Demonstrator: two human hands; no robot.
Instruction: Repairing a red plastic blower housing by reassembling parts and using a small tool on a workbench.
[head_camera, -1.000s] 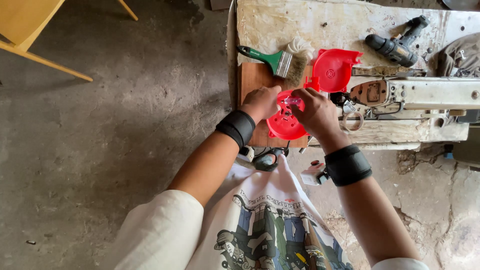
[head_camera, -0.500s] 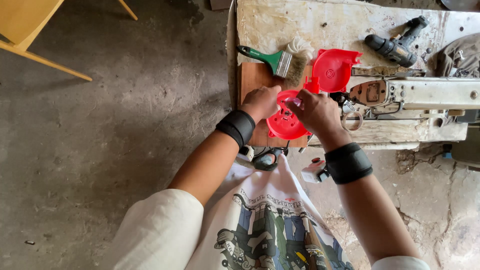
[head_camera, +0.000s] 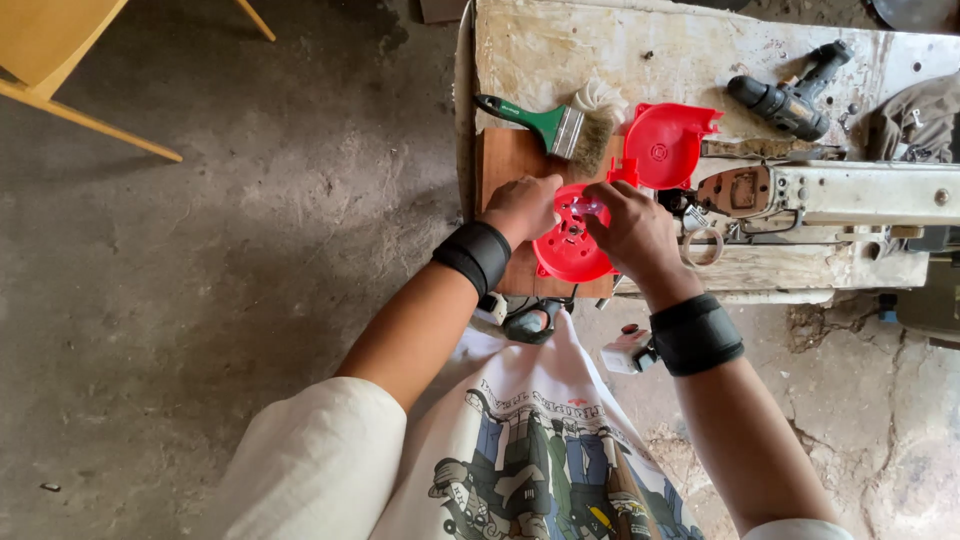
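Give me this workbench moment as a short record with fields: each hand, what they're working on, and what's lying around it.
left hand: rests on the left edge of the round red plastic housing
right hand: fingers on top of the housing, pinching a small part at its middle; grip looks closed
support: wooden board on the workbench
behind the hands: green-handled paintbrush, second red housing half
right side: dark cordless drill, whitish machine body
wrists: black bands on both

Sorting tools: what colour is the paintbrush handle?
Green, on the paintbrush, clearest in the head view.
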